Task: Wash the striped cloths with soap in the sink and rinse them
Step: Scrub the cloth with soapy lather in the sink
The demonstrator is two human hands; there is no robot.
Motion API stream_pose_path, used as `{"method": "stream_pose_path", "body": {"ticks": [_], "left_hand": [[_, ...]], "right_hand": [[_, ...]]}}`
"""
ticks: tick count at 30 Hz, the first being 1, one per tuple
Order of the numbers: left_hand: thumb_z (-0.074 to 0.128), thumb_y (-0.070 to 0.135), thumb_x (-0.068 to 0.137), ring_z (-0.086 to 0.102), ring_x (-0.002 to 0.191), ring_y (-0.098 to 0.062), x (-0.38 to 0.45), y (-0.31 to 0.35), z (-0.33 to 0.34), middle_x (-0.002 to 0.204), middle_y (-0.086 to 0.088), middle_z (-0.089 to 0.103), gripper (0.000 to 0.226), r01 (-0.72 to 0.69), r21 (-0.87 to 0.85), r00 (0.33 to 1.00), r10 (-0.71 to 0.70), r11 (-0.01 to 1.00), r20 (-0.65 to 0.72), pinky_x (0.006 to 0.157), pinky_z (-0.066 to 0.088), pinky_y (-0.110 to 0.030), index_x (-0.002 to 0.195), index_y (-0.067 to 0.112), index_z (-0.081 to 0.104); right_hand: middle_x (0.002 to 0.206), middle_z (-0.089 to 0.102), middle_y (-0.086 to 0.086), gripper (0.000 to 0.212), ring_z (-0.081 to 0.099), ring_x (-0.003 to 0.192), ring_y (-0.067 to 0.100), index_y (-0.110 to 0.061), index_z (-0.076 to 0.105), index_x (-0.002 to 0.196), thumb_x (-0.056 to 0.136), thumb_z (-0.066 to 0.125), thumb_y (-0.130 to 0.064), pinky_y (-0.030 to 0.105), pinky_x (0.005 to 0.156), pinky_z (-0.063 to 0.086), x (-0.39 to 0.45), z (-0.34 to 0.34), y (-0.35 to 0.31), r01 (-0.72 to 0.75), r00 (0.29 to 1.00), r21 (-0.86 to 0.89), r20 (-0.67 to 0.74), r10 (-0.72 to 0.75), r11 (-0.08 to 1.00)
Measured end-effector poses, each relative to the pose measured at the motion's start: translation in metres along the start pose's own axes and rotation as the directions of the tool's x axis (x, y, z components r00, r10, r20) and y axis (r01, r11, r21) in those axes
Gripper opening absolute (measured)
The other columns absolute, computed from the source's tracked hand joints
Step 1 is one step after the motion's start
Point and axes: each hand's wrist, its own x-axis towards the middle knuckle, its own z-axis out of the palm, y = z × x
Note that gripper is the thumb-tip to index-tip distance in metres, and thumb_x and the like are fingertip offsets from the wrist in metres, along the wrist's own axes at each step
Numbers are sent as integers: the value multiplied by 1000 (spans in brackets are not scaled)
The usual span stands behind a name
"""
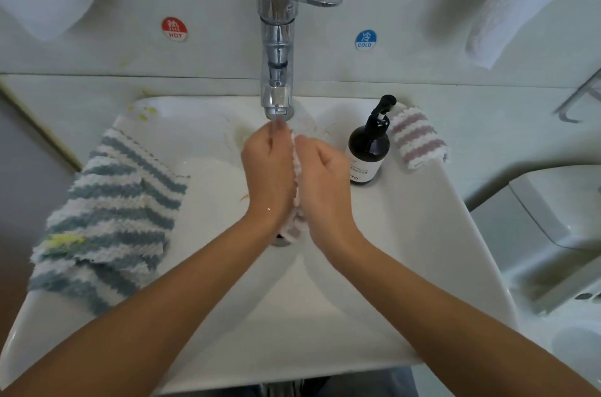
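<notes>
A pink-and-white striped cloth (pixel 296 191) is squeezed between my left hand (pixel 268 173) and my right hand (pixel 323 180), both pressed together under the chrome tap (pixel 278 48) above the sink's drain. Its lower end hangs out below my wrists. Blue-and-white striped cloths (pixel 107 217) lie piled on the sink's left rim, one with a yellow stain. Another pink-and-white striped cloth (pixel 414 138) lies folded on the right rim. A dark pump bottle of soap (pixel 369 149) stands beside it. The white sink (pixel 406 234) fills the middle of the view.
Red HOT (pixel 174 29) and blue COLD (pixel 365 39) stickers flank the tap on the wall. White towels (pixel 520 6) hang at the upper right and upper left. A toilet (pixel 553 217) stands to the right of the sink.
</notes>
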Motion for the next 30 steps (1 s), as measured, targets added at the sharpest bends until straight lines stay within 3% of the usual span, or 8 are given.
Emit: {"method": "stream_pose_path", "body": {"ticks": [4, 7, 10, 14, 19, 23, 27, 30], "left_hand": [[42, 16, 103, 47, 53, -8, -32, -13, -3, 55, -1, 51, 39, 44, 22, 999, -45, 999, 16, 52, 39, -21, 67, 2, 49], [42, 20, 99, 43, 54, -18, -47, -1, 5, 55, -12, 46, 41, -109, -9, 994, 109, 994, 23, 52, 38, -32, 63, 1, 44], [45, 17, 100, 37, 53, -12, -25, 7, 8, 52, -2, 38, 44, -116, -9, 993, 116, 993, -9, 52, 32, -30, 59, 5, 37], [44, 15, 103, 36, 48, -8, -4, -3, -4, 47, 11, 37, 45, 1, -24, 998, -3, 1000, -59, 50, 32, -24, 59, 12, 37], [44, 25, 98, 42, 57, -18, -41, -2, 0, 56, -14, 42, 45, -92, -42, 996, 90, 995, -27, 52, 36, -32, 64, -3, 40], [45, 17, 102, 38, 53, -11, -15, 1, 0, 53, -2, 40, 44, -107, 20, 994, 107, 994, -14, 52, 33, -28, 59, 8, 39], [46, 16, 102, 38, 48, -5, 10, 1, -17, 49, 8, 42, 44, -136, 130, 973, 108, 982, 206, 51, 33, -20, 58, 15, 42], [55, 17, 98, 31, 43, -2, 27, 7, -40, 50, 7, 35, 40, -211, 284, 888, 61, 936, 456, 47, 27, -16, 59, 11, 44]], "right_hand": [[47, 24, -12, 51, 23, 47, 5, -21, 27, 54, 96, 51, -8, 22, 48, 25, 13, 0, -8, 93, 995, -47, -37, -95, 995], [49, 25, -9, 46, 25, 41, 7, -19, 28, 57, 96, 47, -5, 21, 44, 25, 24, -8, -2, 0, 997, -31, -80, -3, 1000], [54, 41, -7, 37, 40, 44, 3, -15, 41, 62, 98, 46, -10, 15, 46, 33, 14, -6, 6, -16, 1000, -129, -20, 13, 991], [57, 37, 2, 42, 37, 58, 14, -5, 42, 62, 99, 49, -22, 29, 56, 31, 1, 6, 4, -14, 1000, -37, 7, 15, 999], [45, 23, -12, 47, 23, 46, 7, -21, 25, 57, 99, 46, -15, 22, 45, 25, 26, 2, -7, -18, 999, -24, -28, 18, 1000], [47, 48, -13, 41, 43, 46, -1, -11, 47, 63, 102, 41, -21, 17, 48, 36, 15, 0, 6, -75, 996, -181, 25, 81, 981], [75, 62, 21, 54, 59, 68, 27, 8, 60, 87, 101, 44, -41, 38, 66, 47, 20, -13, -2, -40, 971, -273, 218, 102, 961], [59, 35, 5, 43, 34, 55, 18, -6, 51, 71, 97, 55, -40, 30, 55, 30, 33, -31, -14, 81, 940, -347, 338, 44, 934]]}}
